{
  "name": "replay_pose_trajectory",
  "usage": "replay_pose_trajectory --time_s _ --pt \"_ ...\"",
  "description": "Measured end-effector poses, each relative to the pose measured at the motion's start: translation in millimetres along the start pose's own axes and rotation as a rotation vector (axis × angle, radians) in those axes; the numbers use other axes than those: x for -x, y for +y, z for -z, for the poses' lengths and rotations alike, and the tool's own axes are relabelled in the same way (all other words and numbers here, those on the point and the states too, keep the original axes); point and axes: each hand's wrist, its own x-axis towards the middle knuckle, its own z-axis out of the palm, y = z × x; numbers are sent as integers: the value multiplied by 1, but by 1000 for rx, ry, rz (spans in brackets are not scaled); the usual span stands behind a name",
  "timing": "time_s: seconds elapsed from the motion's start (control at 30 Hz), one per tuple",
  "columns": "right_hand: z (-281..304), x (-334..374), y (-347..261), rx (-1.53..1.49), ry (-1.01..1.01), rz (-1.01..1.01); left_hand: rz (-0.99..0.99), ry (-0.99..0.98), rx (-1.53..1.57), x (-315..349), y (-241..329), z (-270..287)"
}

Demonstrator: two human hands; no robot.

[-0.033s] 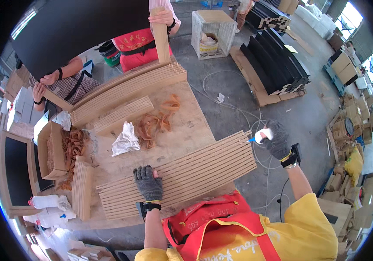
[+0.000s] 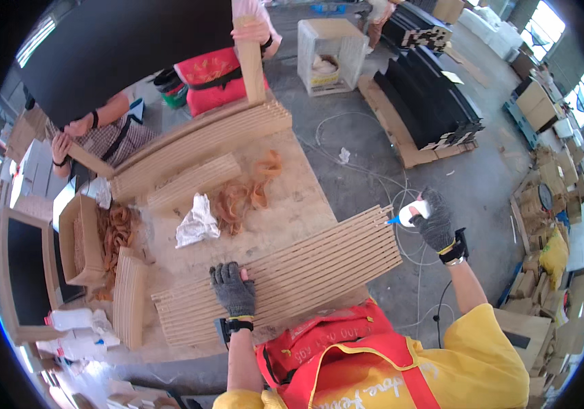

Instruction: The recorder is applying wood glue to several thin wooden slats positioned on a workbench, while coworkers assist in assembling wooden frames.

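Note:
A row of long wooden strips [image 2: 319,259], laid side by side, slants across the near part of the worktable, its right end jutting past the table edge. My left hand [image 2: 233,292], in a grey knit glove with bare thumb tip, lies flat on the strips towards their left end. At the right end, my gloved right hand [image 2: 436,223] is closed around a white squeeze bottle [image 2: 409,214]. The bottle is tilted, and its blue nozzle [image 2: 393,220] points at the strip ends; whether it touches them I cannot tell.
Across the wooden table [image 2: 292,194] stand two people holding a black panel [image 2: 128,44] over wooden pieces. Orange curled bands [image 2: 234,201], a crumpled white cloth [image 2: 197,221] and a cardboard box [image 2: 79,238] lie between. Black parts [image 2: 428,102] are stacked on the floor beyond hoses.

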Motion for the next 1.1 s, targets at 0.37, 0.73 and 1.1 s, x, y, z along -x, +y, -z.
replay_pose_trajectory --time_s 0.37,0.73,1.1 --pt "-114 124 -19 -1537 365 -974 -131 -140 -73 23 -23 11" --pt "-192 130 -205 -2302 -134 -1248 -105 262 56 48 -78 96" --pt "-241 147 -315 -2215 -434 -1053 209 1 152 94 -168 85"
